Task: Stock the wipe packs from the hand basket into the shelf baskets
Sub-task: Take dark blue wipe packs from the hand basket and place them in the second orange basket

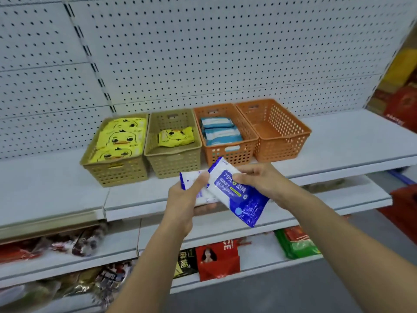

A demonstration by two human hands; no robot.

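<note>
My left hand point(184, 199) grips a white-and-blue wipe pack point(191, 180), thumb on top. My right hand point(259, 179) pinches a blue alcohol wipe pack point(239, 195) that overlaps the first one, in front of the shelf edge. On the shelf stand two tan baskets and two orange ones. The left tan basket point(117, 170) is full of yellow duck packs point(119, 138). The second tan basket point(173, 163) holds one duck pack point(176, 136). The left orange basket point(234, 152) holds light-blue packs point(220, 132). Nothing lies in the right orange basket point(284, 145). The hand basket is out of view.
A white pegboard point(203, 53) backs the white shelf point(349, 141). Lower shelves carry snack bags, a red box point(216, 258) and a green pack point(297, 245). Red and yellow cartons point(401, 91) stand at the far right.
</note>
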